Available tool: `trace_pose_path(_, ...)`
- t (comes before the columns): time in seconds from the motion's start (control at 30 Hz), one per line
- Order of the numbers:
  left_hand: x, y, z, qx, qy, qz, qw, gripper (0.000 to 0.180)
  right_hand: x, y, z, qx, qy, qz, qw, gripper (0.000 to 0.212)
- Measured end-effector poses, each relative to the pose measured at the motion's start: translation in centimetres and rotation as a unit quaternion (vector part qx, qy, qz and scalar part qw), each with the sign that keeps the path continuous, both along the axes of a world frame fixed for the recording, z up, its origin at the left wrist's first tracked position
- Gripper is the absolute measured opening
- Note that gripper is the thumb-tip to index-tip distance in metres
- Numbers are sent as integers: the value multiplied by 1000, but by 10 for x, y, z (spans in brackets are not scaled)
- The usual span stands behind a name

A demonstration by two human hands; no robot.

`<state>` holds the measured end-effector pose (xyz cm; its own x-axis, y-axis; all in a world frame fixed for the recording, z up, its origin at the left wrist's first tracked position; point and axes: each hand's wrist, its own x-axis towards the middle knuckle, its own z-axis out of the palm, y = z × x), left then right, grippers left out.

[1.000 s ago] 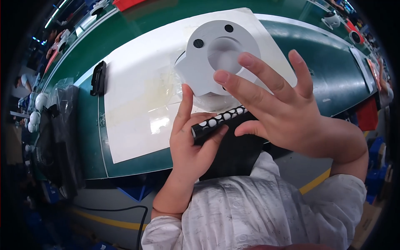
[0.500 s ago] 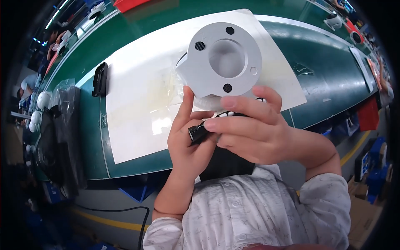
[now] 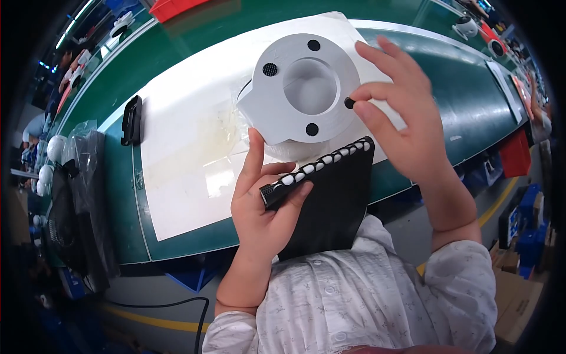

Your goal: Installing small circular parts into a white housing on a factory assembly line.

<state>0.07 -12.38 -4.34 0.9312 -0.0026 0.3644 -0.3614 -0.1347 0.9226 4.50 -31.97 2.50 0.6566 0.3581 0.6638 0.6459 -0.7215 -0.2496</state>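
A light grey round base [image 3: 268, 109] with a hollow centre lies on the white sheet, its underside facing up. Three round black foot pads [image 3: 312, 129] are stuck to it. At its right edge my right hand [image 3: 415, 118] pinches another black foot pad [image 3: 349, 103] between thumb and index finger, over the spot of a shallow round recess; the other fingers are spread. Below the base, my left hand [image 3: 253, 206] grips a black sheet of foot pads [image 3: 336, 206] bent over along its top, where a row of white ovals shows. The sheet hangs down in front of my shirt.
The white sheet [image 3: 183, 194] covers part of the green table [image 3: 413, 59]. A black plastic part [image 3: 131, 121] lies at the left. Plastic-wrapped dark material [image 3: 88, 159] and white round units [image 3: 56, 147] are further left. A red bin [image 3: 514, 153] stands at the right.
My right hand has left the black sheet with a foot pad and moved up and right to the base's edge, covering the bare recess. My left hand keeps hold of the sheet.
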Motion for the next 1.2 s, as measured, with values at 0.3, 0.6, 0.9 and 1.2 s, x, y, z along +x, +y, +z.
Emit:
trace_pose_path(0.3, -1, 2, 0, 22, -36, 15, 999, 12, 8, -3, 18, -94, -89, 27, 991, 26)
trace_pose_path(0.6, -6, 28, -4, -10, -134, -23, 991, 24, 72, 40, 61, -141, 53, 177, 973, 32)
trace_pose_path(0.9, -7, 53, -5, 20, -99, -14, 995, 32, 215, 68, 6, -27, -138, -18, 990, 17)
trace_pose_path(1.2, -10, 52, -2, 0, -7, -14, 1000, 20, 300, 68, -80, -244, -127, -131, 952, 11)
